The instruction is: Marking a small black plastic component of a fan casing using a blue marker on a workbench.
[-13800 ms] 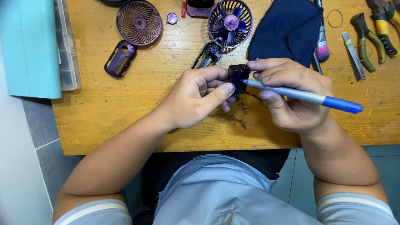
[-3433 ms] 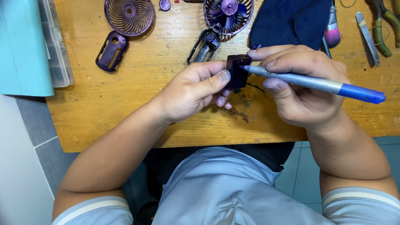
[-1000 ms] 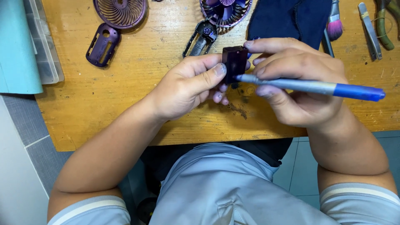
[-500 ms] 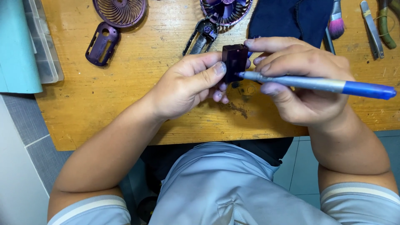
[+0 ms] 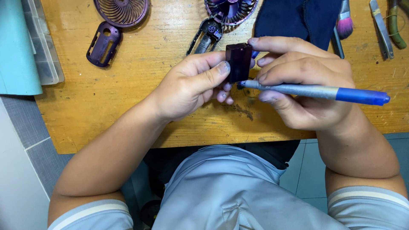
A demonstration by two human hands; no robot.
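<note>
Two hands meet over the middle of the wooden tabletop [image 5: 128, 106], both closed on their loads. The left hand [image 5: 187, 87] pinches a small dark purple block-shaped casing [image 5: 238, 61] between thumb and fingers, holding it just above the wood. The right hand [image 5: 302, 81] steadies the casing's far side with its index finger while gripping a screwdriver [image 5: 315, 90] with a silver shaft and blue handle, its tip touching the casing's near lower edge. A small fan already lies in pieces along the far edge: a round purple grille [image 5: 121, 10] at far left, a purple handle shell [image 5: 102, 44] just near it, and the blade assembly with its bracket [image 5: 221, 17] beyond the hands. By that evidence the stripping down looks well advanced, and the casing seems to be the part now under work; whether it is open yet cannot be told. A dark blue cloth [image 5: 298, 19], a pink-bristled brush [image 5: 344, 21] and pliers [image 5: 394, 23] lie far right, and a teal box [image 5: 17, 47] sits at the left edge.
</note>
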